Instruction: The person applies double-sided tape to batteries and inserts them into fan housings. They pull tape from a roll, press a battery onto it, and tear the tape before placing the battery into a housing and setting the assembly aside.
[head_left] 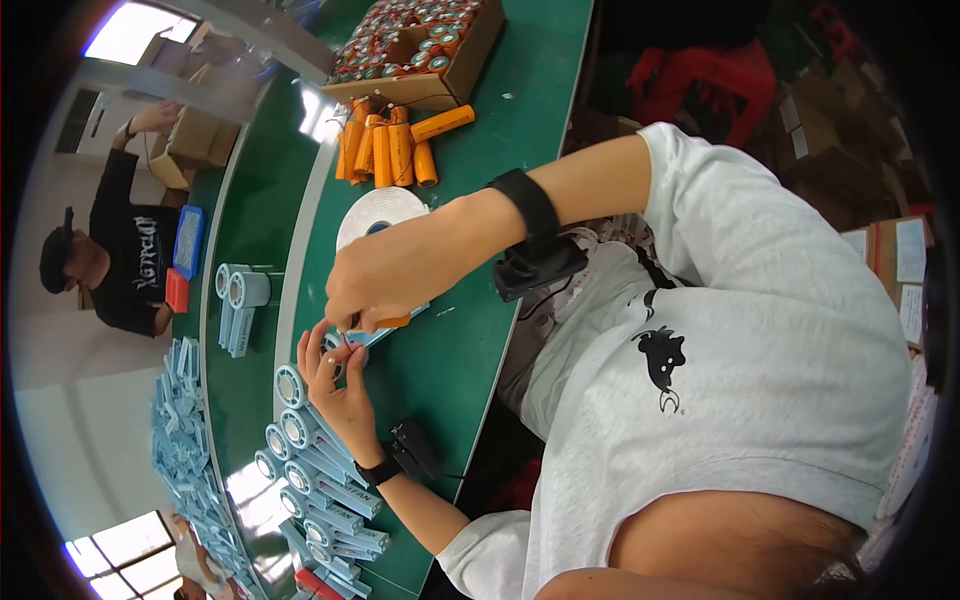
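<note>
My right hand point(385, 275) reaches across from the upper side with its fingers curled closed; what they grip is hidden beneath the hand. Under it an orange cylindrical battery point(397, 322) partly shows, close against a light blue fan handle point(372, 336). My left hand point(340, 385) comes from below, thumb and a finger pinched on what looks like a thin wire point(348, 342) just under the right fingertips. Beside the left hand stand several light blue handheld fans point(297, 428) in rows. A roll of white tape point(380, 210) lies behind the right hand.
Several orange batteries point(385, 150) are piled on the green table point(530, 120), near a cardboard box point(470, 70) of round parts. A black device point(415, 447) lies by my left wrist. Across the divider are blue parts point(185, 440), two fans point(245, 290) and a person point(125, 240).
</note>
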